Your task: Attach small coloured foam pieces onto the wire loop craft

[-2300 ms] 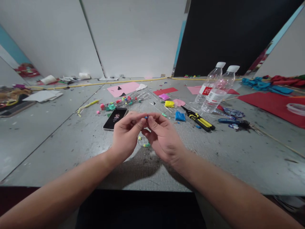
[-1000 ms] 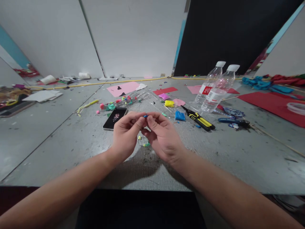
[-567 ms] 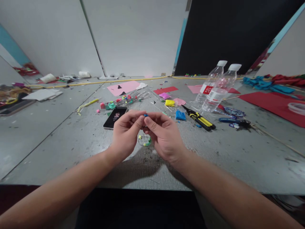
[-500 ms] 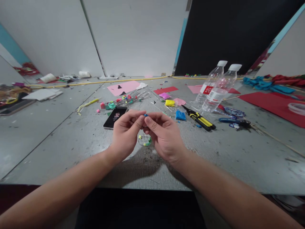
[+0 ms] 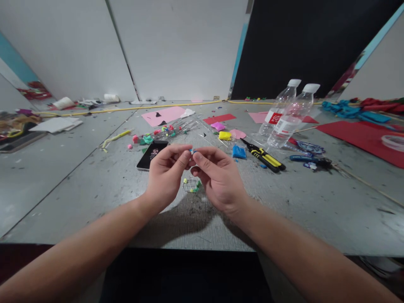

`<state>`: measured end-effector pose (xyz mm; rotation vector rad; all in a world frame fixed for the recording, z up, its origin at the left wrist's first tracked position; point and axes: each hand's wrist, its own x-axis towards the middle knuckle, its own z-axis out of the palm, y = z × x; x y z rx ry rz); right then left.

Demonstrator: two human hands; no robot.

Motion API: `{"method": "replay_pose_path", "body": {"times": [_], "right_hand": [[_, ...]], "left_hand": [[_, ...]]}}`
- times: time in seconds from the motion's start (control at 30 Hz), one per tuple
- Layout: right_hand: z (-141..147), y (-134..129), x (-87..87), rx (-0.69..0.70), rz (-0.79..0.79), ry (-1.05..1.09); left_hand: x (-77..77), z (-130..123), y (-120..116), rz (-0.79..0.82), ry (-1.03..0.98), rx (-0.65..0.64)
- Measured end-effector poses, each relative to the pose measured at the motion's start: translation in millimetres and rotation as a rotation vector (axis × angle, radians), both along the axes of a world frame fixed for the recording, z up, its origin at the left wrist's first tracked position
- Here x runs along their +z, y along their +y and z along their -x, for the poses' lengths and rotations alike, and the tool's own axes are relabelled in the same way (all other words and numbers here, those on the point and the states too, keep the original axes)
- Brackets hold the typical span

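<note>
A small piece of blue clay (image 5: 191, 150) shows between the fingertips of both hands, above the table. My left hand (image 5: 167, 174) pinches its left side between thumb and forefinger. On the right side my right hand (image 5: 221, 179) pinches it the same way, the fingers curled. Just below the hands lies a small wire frame (image 5: 190, 185) with yellow and green bits on its rim, partly hidden by my right hand. A blue clay block (image 5: 239, 152) lies right of the hands, with a yellow one (image 5: 225, 136) and a pink-purple one (image 5: 217, 126) farther back.
A phone (image 5: 151, 155) lies by my left hand. Black-and-yellow pliers (image 5: 265, 156), two plastic bottles (image 5: 285, 126) and blue-handled pliers (image 5: 306, 159) are on the right. Beaded pins (image 5: 170, 131) lie behind the phone. Red paper (image 5: 360, 136) covers the far right.
The fingertips have parted slightly, and the blue clay now shows as bits at each hand's fingertips with a pale gap between. The objects on the table have not moved.
</note>
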<state>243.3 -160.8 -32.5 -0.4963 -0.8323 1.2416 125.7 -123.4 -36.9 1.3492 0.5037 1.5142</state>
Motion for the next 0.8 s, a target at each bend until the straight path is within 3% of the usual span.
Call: {"method": "replay_pose_path", "body": {"times": [0.8], "right_hand": [[4.4, 5.1, -3.3, -0.001, 0.069, 0.060]], "left_hand": [[2.7, -5.2, -6.4, 0.118, -0.135, -0.153]]}}
